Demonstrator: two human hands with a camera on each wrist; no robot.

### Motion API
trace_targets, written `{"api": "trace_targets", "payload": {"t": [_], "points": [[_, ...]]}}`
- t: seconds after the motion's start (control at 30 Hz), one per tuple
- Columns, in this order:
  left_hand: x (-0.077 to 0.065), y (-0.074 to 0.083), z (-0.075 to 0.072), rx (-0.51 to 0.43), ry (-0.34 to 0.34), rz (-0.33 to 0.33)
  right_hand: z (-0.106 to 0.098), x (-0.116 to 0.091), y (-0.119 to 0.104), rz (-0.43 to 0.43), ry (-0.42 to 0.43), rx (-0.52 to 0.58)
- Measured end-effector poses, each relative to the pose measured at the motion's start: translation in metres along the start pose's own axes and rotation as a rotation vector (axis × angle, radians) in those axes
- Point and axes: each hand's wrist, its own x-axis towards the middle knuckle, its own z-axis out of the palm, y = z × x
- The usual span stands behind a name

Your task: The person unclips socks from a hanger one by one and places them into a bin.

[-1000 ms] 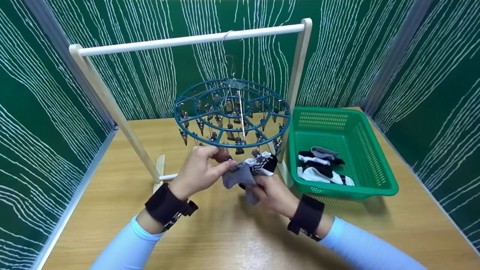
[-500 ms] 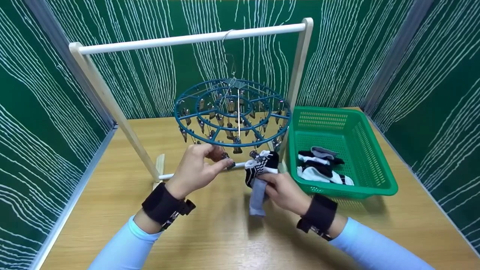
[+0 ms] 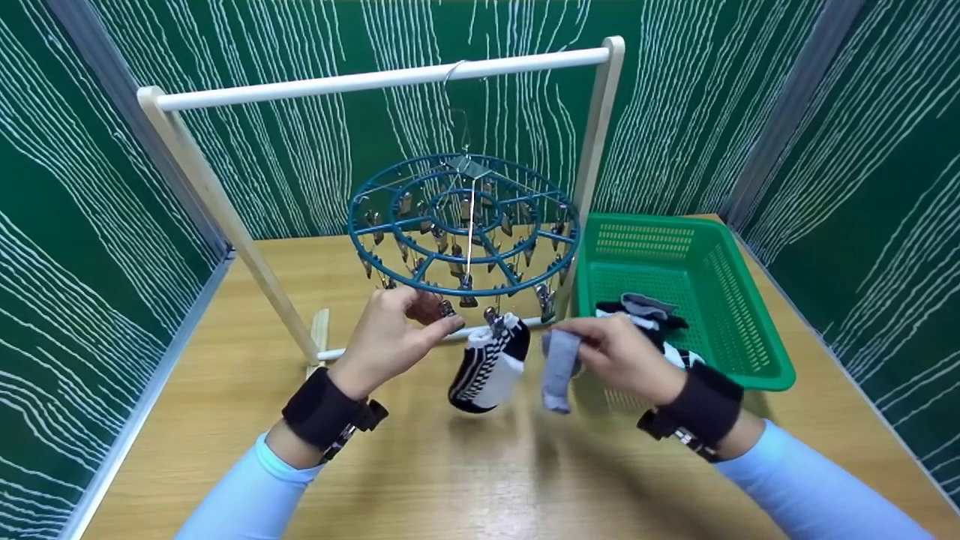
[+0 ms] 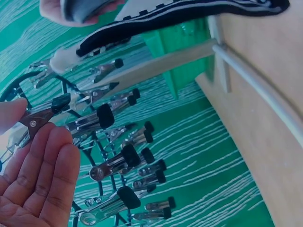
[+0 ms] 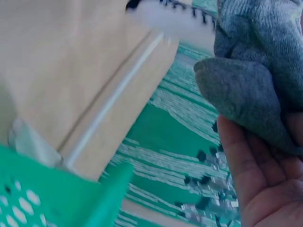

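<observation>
My left hand (image 3: pixel 390 337) pinches a metal clip (image 4: pixel 40 116) between thumb and fingers, just under the front rim of the round blue-green clip hanger (image 3: pixel 420 286). That clip's dark tips have nothing between them. From a neighbouring clip (image 3: pixel 493 319) hangs a black, white and checked sock (image 3: pixel 491 367), between my two hands. To its right, my right hand (image 3: pixel 626 356) grips a grey sock (image 3: pixel 559 371), which droops from the fingers. The right wrist view shows the grey sock (image 5: pixel 241 90) folded over on itself above the palm.
The hanger hooks onto the white bar (image 3: pixel 375 79) of a wooden stand (image 3: pixel 225 217); several more clips dangle from it. At the right, a green basket (image 3: pixel 750 300) holds several grey, black and white socks (image 3: pixel 649 306). Green patterned walls (image 3: pixel 285 150) surround the wooden table (image 3: pixel 420 480).
My right hand has pulled the grey sock away from the left hand's clip and carried it right, towards the basket. The checked sock now hangs freely. The left hand has barely moved.
</observation>
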Motion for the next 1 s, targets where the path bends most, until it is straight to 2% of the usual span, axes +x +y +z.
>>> {"api": "trace_targets", "payload": {"t": [0.17,0.3,0.6,0.83,1.0], "points": [[0.001,0.001,0.0,0.002,0.007,0.003,-0.023,0.002,0.0,-0.041,0.078,-0.062],[0.001,0.0,0.0,0.006,0.018,0.014,-0.043,0.008,0.005,-0.039,0.11,-0.072],[0.001,0.001,-0.002,0.003,0.031,0.002,-0.086,0.021,0.022,0.107,0.125,-0.098],[0.002,0.0,-0.002,-0.008,0.032,-0.016,-0.115,0.036,0.045,0.206,0.158,-0.265],[0.002,0.0,-0.002,-0.021,0.031,-0.029,-0.127,0.045,0.065,0.286,0.176,-0.37]]}}
